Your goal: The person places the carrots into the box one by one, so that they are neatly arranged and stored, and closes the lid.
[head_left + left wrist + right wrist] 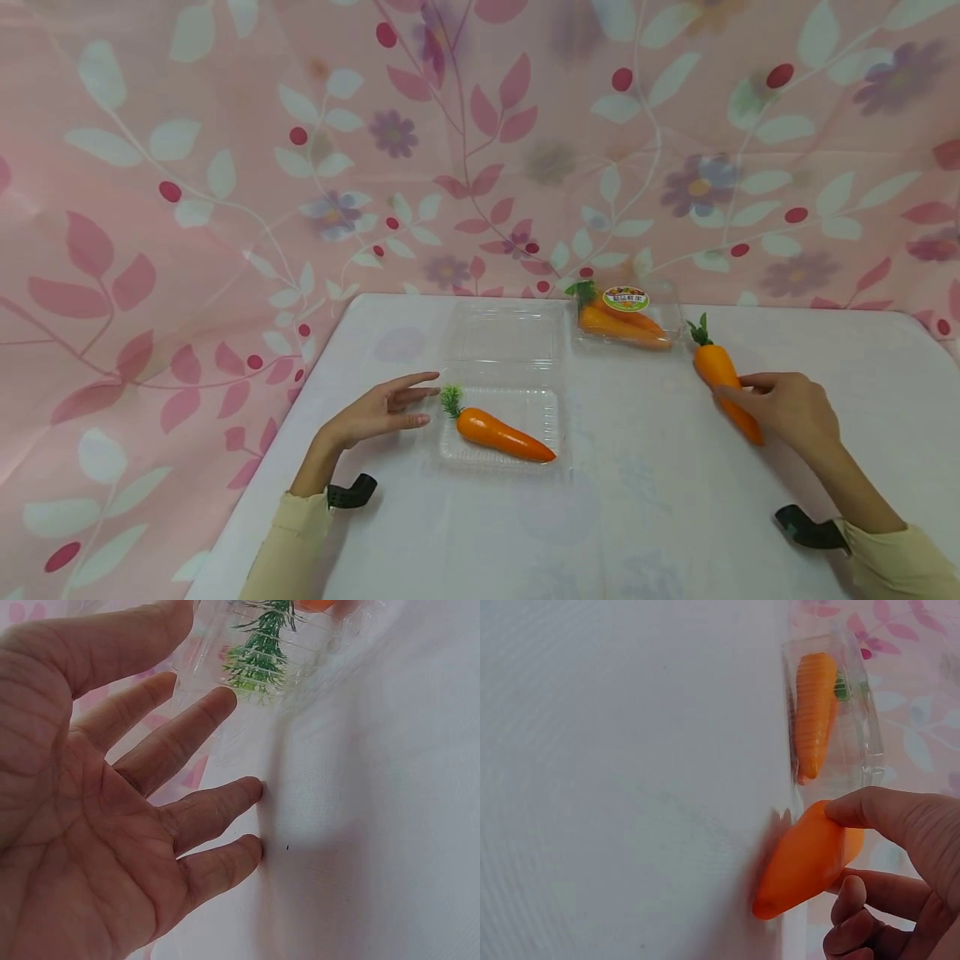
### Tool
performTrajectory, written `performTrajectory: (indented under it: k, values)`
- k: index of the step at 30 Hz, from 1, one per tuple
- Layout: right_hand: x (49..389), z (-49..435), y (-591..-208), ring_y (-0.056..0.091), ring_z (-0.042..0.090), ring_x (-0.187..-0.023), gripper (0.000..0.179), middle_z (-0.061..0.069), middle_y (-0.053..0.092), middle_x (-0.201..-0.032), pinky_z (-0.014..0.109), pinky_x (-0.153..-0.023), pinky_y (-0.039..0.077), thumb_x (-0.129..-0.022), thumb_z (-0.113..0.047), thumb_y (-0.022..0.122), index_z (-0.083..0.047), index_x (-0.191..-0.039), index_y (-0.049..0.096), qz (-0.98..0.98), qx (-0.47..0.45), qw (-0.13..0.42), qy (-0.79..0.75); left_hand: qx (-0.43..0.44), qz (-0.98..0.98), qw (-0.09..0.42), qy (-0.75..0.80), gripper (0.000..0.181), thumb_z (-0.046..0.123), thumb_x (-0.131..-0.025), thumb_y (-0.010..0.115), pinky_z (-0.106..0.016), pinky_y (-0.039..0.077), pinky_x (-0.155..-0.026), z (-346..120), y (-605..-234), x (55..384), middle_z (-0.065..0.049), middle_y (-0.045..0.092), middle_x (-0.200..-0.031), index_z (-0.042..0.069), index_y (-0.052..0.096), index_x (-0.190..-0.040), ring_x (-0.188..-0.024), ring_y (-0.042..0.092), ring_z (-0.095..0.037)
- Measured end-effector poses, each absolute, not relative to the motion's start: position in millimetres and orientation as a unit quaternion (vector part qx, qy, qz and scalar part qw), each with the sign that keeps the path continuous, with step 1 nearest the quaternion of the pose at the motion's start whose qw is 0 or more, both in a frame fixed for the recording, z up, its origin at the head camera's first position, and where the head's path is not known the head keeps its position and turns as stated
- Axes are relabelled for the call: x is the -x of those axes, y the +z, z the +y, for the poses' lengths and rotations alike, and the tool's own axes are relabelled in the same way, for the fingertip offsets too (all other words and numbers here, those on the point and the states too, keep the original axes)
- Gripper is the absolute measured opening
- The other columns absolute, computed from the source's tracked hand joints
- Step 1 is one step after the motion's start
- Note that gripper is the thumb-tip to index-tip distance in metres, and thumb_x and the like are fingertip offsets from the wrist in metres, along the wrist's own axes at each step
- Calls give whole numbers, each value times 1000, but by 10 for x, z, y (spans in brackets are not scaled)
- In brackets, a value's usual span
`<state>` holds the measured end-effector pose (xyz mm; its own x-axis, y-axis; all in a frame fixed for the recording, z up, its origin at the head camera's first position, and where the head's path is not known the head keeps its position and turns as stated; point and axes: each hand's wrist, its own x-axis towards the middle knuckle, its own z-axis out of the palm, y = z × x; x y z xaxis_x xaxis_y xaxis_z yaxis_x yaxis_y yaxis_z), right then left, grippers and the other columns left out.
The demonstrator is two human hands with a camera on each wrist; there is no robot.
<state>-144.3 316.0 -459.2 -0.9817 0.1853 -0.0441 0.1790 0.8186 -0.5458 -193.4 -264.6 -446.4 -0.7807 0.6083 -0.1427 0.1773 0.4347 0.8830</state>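
My right hand (787, 412) pinches a carrot (716, 367) between thumb and fingers at the right of the table, its green top pointing away. In the right wrist view the tip of that carrot (799, 862) hangs close over the cloth. On the left, my left hand (382, 412) holds nothing, its fingers extended beside an open clear plastic box (502, 333). One carrot (498, 433) lies in the box's base, its green leaves (259, 656) near my left fingertips. Whether those fingertips touch the box, I cannot tell.
A closed clear box (667, 300) with a label and carrots (622, 323) inside stands at the table's back edge. White cloth covers the table (637, 517). Behind it hangs a pink flowered curtain (480, 150).
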Motion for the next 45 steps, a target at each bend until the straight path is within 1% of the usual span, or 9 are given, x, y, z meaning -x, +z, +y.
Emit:
performTrajectory:
  k: [5, 9, 14, 20, 25, 35, 42, 45]
  values:
    - [1422, 3178, -4559, 56, 31, -79, 75, 22, 69, -93, 30, -53, 43, -86, -59, 67, 9, -118, 66, -946, 110, 6, 305, -234, 818, 231, 472, 71, 24, -91, 73, -60, 27, -110, -2647, -4463, 1935, -5, 53, -143, 16, 38, -153, -134, 46, -25]
    - [1411, 3207, -4525, 55, 31, -79, 74, 23, 69, -95, 29, -51, 44, -87, -57, 67, 10, -119, 65, -942, 114, 13, 315, -235, 816, 230, 475, 71, 23, -92, 73, -60, 27, -110, -2646, -4462, 1931, -5, 53, -143, 16, 38, -153, -134, 46, -25]
    - [1409, 3234, -4484, 57, 31, -81, 68, 21, 70, -93, 29, -51, 43, -88, -53, 69, 8, -119, 66, -938, 100, 39, 329, -236, 813, 230, 479, 71, 21, -92, 72, -61, 27, -110, -2645, -4465, 1924, -7, 52, -144, 15, 38, -153, -135, 46, -27]
    - [1402, 3182, -4423, 55, 27, -80, 66, 17, 70, -91, 28, -52, 43, -86, -52, 72, 5, -118, 68, -933, 96, 47, 342, -234, 816, 230, 476, 71, 22, -91, 73, -59, 28, -110, -2647, -4475, 1929, -6, 52, -144, 15, 38, -153, -134, 47, -24]
    - [1399, 3128, -4366, 54, 27, -78, 66, 17, 69, -90, 28, -50, 43, -87, -51, 72, 7, -118, 68, -934, 81, 55, 344, -236, 814, 229, 478, 72, 22, -91, 73, -61, 28, -109, -2645, -4469, 1924, -8, 52, -144, 14, 37, -153, -134, 46, -27]
    - [1409, 2998, -4242, 53, 29, -78, 67, 17, 68, -90, 28, -49, 44, -87, -52, 71, 6, -120, 67, -930, 69, 57, 356, -228, 815, 233, 479, 71, 22, -91, 74, -59, 28, -110, -2644, -4460, 1925, -8, 52, -144, 16, 38, -153, -135, 46, -25]
    - [1424, 2879, -4200, 51, 28, -76, 63, 13, 64, -84, 28, -48, 44, -86, -49, 73, 5, -117, 69, -929, 45, 70, 360, -229, 814, 233, 480, 71, 22, -91, 73, -59, 28, -110, -2647, -4464, 1929, -8, 51, -145, 16, 37, -153, -135, 45, -26]
    - [1427, 2825, -4197, 49, 25, -70, 60, 10, 61, -80, 28, -45, 40, -85, -50, 74, 3, -113, 71, -929, 37, 71, 362, -232, 813, 231, 482, 72, 22, -92, 73, -60, 29, -109, -2645, -4462, 1928, -9, 51, -144, 14, 37, -153, -135, 46, -28]
